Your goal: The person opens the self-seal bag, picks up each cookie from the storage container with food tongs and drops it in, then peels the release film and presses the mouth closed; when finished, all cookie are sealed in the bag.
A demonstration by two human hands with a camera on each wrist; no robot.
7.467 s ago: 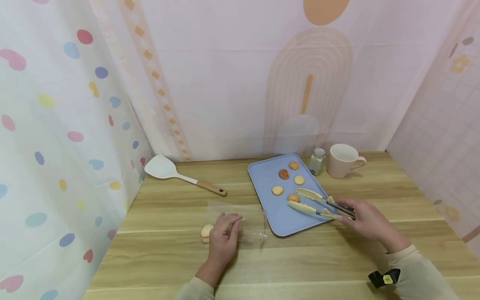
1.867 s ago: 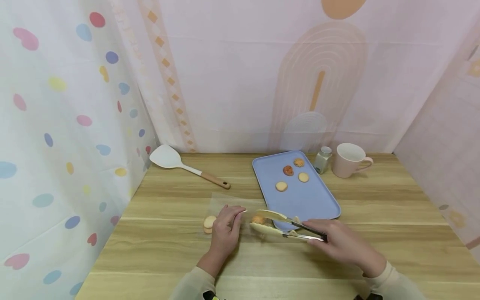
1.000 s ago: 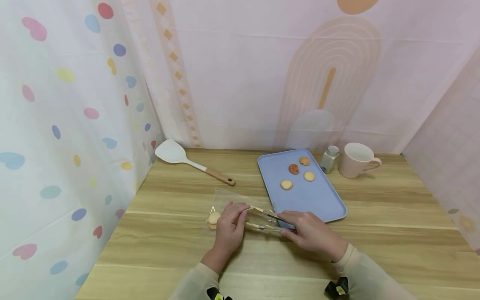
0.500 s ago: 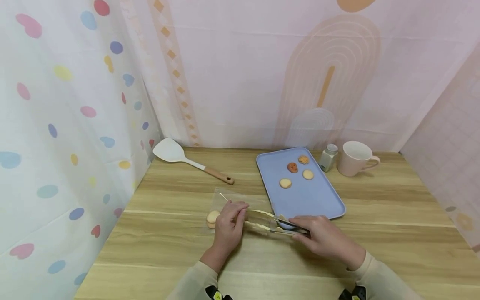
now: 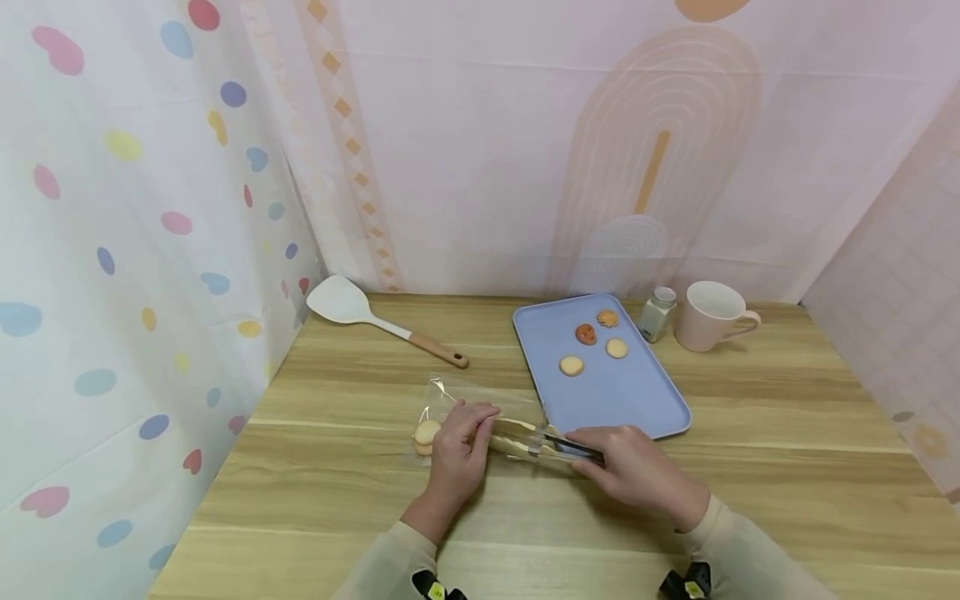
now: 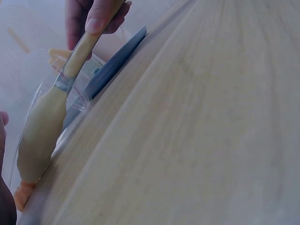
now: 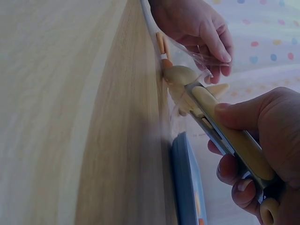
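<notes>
The left hand [image 5: 459,450] pinches the upper film of a clear bag [image 5: 517,400] lying on the table. At the bag's left end are pale round cookies [image 5: 427,432]. The right hand [image 5: 637,467] grips metal tongs with cream tips [image 5: 547,442]; the tips reach inside the bag, partly behind the left hand. In the left wrist view an orange-brown cookie [image 6: 23,194] shows at the ends of the tongs [image 6: 44,126]. The right wrist view shows the thumb and fingers of the right hand [image 7: 262,136] around the tongs' handle and the left hand [image 7: 201,35] lifting film.
A blue tray [image 5: 622,400] with several cookies [image 5: 572,366] stands right of the bag. Behind it are a glass shaker [image 5: 657,315] and a pink mug [image 5: 711,317]. A white spatula [image 5: 341,302] with a wooden handle lies at the back left.
The right hand has carried the tongs and a cookie from the tray leftward into the bag. The tray holds one cookie fewer. The left hand keeps its pinch on the film.
</notes>
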